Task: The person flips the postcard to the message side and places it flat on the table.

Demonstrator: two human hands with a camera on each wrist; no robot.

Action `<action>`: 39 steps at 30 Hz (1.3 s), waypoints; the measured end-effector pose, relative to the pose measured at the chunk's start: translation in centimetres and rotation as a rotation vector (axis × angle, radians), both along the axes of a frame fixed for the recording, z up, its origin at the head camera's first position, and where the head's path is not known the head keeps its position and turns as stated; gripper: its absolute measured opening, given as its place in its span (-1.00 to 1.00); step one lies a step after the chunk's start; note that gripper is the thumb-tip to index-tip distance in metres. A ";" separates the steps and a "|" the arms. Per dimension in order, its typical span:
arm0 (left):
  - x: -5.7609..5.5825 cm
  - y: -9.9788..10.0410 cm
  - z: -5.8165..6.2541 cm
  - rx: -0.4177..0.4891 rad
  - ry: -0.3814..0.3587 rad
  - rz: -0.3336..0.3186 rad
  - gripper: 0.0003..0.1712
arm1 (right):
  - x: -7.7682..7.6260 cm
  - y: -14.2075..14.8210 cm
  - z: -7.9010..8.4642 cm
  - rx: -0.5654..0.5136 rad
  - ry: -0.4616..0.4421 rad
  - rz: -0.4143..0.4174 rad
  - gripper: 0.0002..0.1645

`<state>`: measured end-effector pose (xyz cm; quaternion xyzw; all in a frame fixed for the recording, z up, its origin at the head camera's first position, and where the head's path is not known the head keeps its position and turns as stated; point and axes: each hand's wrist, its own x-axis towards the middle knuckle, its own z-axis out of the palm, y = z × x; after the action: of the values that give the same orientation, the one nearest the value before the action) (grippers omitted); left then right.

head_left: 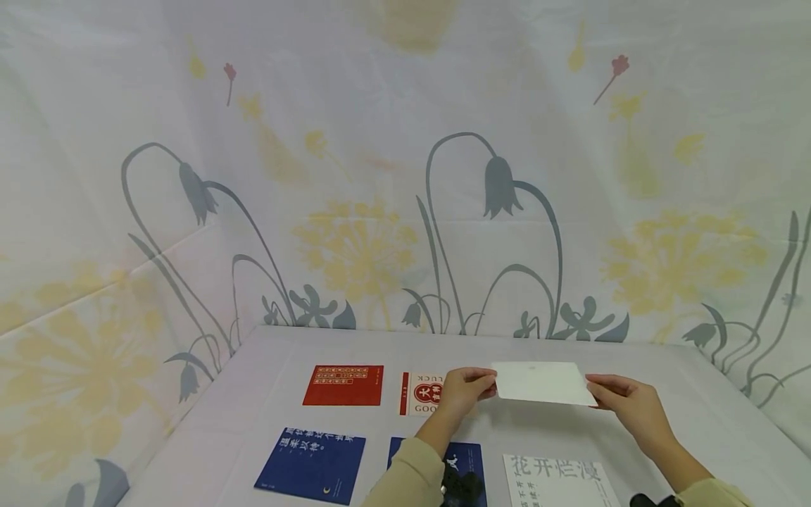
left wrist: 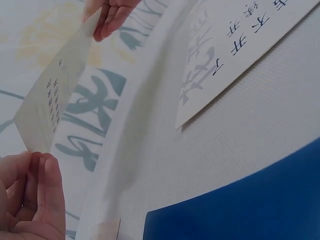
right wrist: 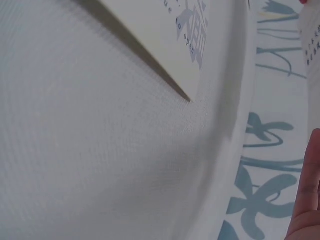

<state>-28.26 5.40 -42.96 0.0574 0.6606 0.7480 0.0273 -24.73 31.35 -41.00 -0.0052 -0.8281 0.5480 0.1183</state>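
Observation:
A white card [head_left: 543, 383] hangs a little above the table, held at both short ends. My left hand [head_left: 467, 389] pinches its left edge and my right hand [head_left: 617, 396] pinches its right edge. In the left wrist view the card [left wrist: 55, 90] runs from my left fingers [left wrist: 35, 195] up to my right fingers [left wrist: 107, 15]. Small printed text shows on its underside. The right wrist view catches only a sliver of the card [right wrist: 312, 35] and part of my right hand [right wrist: 307, 200].
Several cards lie flat on the grey table [head_left: 665, 380]: a red card [head_left: 343, 385], a white-and-red card [head_left: 423, 393], a blue card [head_left: 312, 465], a second blue card [head_left: 465, 468] under my left forearm, a white lettered card [head_left: 557, 480]. Floral cloth [head_left: 405, 176] walls the back and sides.

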 end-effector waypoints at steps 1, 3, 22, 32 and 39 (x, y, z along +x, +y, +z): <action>0.0 0.1 0.0 -0.007 -0.002 0.005 -0.85 | 0.0 0.0 0.0 0.022 -0.008 -0.003 -0.41; 0.1 0.2 -0.1 -0.022 -0.007 0.015 -0.86 | 0.0 -0.1 0.0 0.035 -0.023 -0.014 -0.40; 0.4 1.0 -0.2 -0.064 -0.040 0.108 -0.79 | -0.1 -0.3 -0.1 0.087 -0.119 0.002 -0.41; 0.5 1.2 -0.5 -0.123 -0.036 0.126 -0.71 | -0.3 -0.3 -0.4 0.104 -0.115 0.020 -0.48; 0.5 1.2 -0.8 -0.190 -0.025 0.110 -0.69 | -0.6 -0.2 -0.8 0.121 -0.147 0.009 -0.49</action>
<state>-27.78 6.55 -43.72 0.0092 0.7304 0.6830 -0.0003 -25.29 31.12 -41.79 -0.0348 -0.8661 0.4957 0.0549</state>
